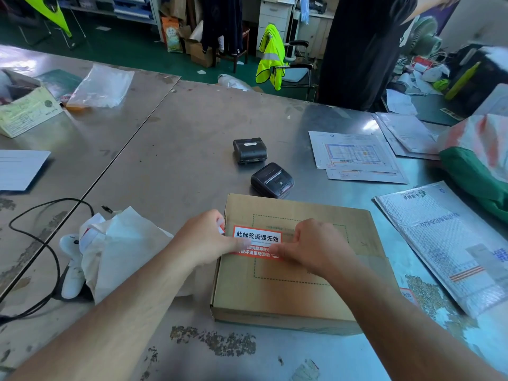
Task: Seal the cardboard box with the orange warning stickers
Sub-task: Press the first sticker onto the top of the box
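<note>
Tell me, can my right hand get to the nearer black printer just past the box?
Probably yes. The right hand rests on the orange sticker on top of the cardboard box, and the nearer black printer sits just beyond the box's far edge with nothing standing between.
</note>
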`<action>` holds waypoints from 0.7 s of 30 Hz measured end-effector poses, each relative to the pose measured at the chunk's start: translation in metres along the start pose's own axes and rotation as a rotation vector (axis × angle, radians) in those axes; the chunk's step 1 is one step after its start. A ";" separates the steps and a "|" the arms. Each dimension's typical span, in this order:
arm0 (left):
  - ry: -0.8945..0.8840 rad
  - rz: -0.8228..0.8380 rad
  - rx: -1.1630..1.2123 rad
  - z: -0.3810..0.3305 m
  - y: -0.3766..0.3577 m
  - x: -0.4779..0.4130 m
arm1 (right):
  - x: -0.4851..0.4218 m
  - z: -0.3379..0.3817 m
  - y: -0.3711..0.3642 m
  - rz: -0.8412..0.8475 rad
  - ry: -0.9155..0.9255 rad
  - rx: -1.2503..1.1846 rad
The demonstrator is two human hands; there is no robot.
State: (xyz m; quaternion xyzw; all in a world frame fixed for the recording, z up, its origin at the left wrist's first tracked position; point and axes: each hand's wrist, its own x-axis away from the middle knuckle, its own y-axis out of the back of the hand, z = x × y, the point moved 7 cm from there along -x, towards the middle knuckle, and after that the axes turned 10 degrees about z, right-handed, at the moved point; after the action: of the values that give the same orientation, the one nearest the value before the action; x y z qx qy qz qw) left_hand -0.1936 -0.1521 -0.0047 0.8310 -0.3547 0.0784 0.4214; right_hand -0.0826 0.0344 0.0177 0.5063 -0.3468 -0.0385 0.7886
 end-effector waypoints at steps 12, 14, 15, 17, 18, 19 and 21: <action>0.032 -0.049 -0.039 -0.006 0.000 0.005 | -0.006 -0.004 0.003 -0.078 -0.035 -0.047; 0.039 -0.090 -0.060 -0.008 0.003 0.003 | -0.010 -0.005 0.003 -0.098 -0.051 -0.075; 0.035 -0.100 -0.065 -0.009 0.003 0.002 | -0.011 -0.005 0.004 -0.097 -0.049 -0.078; 0.023 -0.097 -0.074 -0.008 0.002 0.000 | -0.010 -0.004 0.004 -0.069 -0.028 -0.062; 0.013 -0.091 -0.070 -0.007 0.002 -0.001 | -0.009 -0.004 0.004 -0.048 -0.008 -0.048; 0.002 -0.082 -0.060 -0.005 0.001 -0.002 | -0.007 -0.003 0.005 -0.028 0.013 -0.037; -0.019 -0.047 -0.035 -0.002 0.001 -0.002 | -0.003 -0.004 0.004 0.012 0.050 -0.027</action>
State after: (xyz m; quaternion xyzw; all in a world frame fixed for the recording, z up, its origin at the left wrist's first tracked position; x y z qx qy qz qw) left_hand -0.1956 -0.1496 -0.0040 0.8322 -0.3401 0.0544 0.4345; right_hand -0.0837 0.0404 0.0191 0.4945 -0.3292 -0.0258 0.8040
